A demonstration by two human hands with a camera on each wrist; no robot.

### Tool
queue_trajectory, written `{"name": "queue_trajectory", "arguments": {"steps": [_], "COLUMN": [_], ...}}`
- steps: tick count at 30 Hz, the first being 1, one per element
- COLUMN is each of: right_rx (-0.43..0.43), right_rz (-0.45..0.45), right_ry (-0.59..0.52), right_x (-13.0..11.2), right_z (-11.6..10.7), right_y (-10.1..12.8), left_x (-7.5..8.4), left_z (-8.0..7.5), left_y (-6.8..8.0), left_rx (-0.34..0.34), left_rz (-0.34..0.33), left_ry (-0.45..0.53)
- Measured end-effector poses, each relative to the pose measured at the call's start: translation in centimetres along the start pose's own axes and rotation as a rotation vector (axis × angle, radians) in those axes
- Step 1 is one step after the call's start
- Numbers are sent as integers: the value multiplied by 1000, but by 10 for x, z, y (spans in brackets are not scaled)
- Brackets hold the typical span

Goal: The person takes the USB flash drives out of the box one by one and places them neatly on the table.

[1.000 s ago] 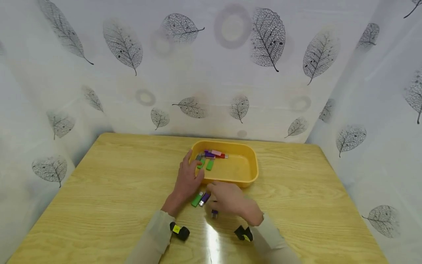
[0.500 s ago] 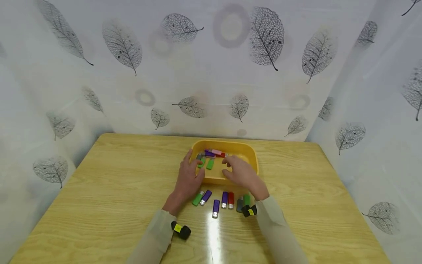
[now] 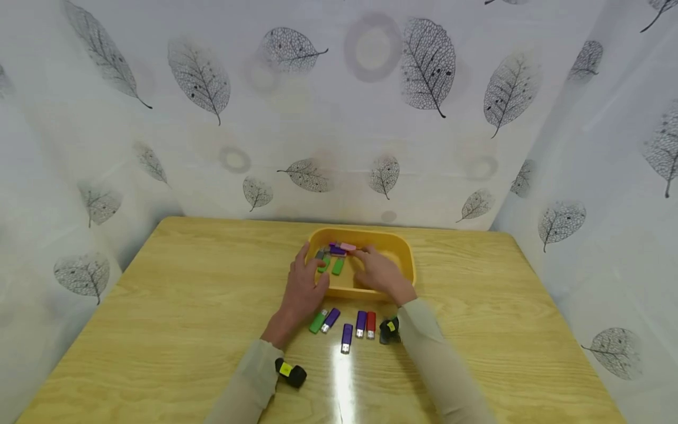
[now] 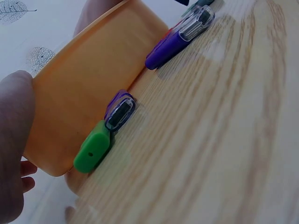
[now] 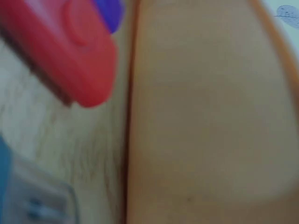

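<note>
Left hand (image 3: 303,287) relaxed, resting on yellow tray (image 3: 405,257) corner; right hand (image 3: 380,272) inside tray, grip unclear.

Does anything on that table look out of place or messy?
Nothing is spilled or broken. The only untidy part: the sticks in front of the tray do not line up. The green stick and the purple one beside it lie slanted, while the red stick and its neighbours lie straight.
</note>
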State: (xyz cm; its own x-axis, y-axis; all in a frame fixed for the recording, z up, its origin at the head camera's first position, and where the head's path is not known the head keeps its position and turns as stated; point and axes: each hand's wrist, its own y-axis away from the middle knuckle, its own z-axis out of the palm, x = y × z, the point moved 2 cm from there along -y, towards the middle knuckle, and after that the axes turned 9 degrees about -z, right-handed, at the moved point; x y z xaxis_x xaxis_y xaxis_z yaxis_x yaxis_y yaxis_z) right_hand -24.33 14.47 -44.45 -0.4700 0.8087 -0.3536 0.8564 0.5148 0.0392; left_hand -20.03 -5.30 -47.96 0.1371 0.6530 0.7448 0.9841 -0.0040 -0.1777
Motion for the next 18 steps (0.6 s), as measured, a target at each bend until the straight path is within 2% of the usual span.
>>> {"name": "queue_trajectory", "arguments": {"steps": [8, 18], "right_rx": [13, 31], "right_rz": [5, 28], "right_ry": [12, 36], "right_x": [3, 1], "right_z": [5, 4], "right_y": [-7, -5], "left_x": [0, 1], "left_z": [-1, -2], "left_y": [-2, 0], "left_rx": [-4, -11], "left_rz": [-7, -17], "left_ry": [-6, 0]}}
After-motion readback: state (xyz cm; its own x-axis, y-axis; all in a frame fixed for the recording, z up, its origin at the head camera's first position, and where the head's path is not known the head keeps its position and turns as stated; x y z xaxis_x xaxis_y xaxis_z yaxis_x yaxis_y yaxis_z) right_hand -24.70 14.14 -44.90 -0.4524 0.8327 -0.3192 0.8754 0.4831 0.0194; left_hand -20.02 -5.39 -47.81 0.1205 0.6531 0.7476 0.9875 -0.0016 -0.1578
